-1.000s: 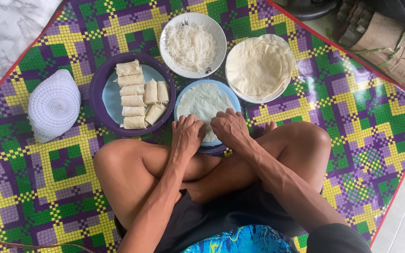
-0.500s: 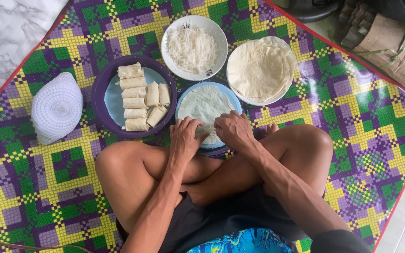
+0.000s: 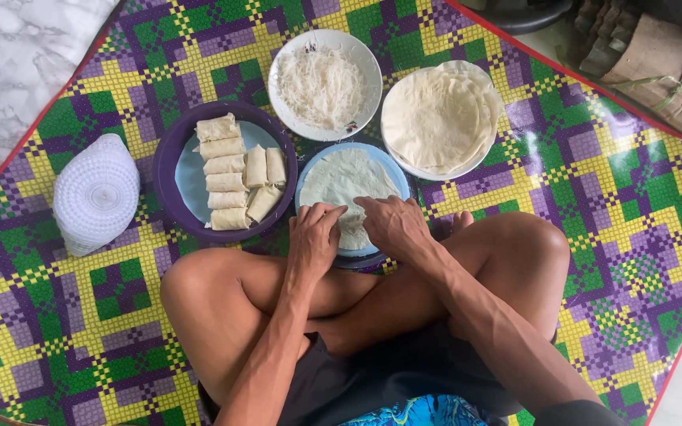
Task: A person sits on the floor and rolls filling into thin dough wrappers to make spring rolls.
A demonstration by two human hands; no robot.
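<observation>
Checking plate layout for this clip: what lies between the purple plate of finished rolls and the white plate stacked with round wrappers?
In the head view, the blue plate with one flat wrapper sits between the purple plate and the wrapper stack; both hands, left and right, rest on it.
</observation>
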